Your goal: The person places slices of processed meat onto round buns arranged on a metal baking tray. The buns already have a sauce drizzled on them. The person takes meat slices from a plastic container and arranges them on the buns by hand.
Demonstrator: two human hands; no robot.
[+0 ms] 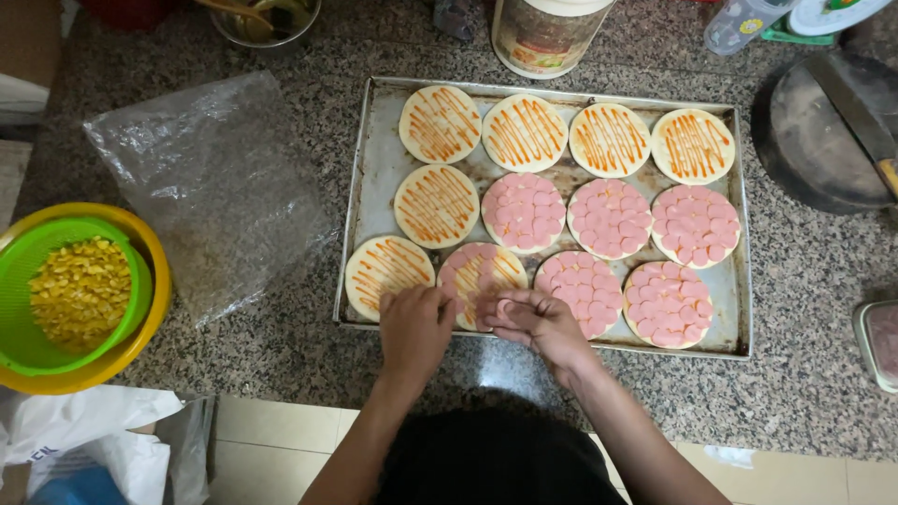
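Both hands working over the half-covered round (479,281) at the tray's (374,187) near edge. Left hand (414,329) curled, fingertips pressing slices down. Right hand (538,323) pinching a sausage slice (507,309). Risk: slices overlapping or sliding off on the slick sauce.

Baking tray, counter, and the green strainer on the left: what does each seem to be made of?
Baking tray: probably thin metal, dull grey and stained, with a folded rim. Counter: looks like polished speckled granite or similar stone, grey-brown flecks with a faint sheen. Green strainer: likely plastic, bright even colour, slotted wall; it sits in a yellow bowl, apparently plastic too.
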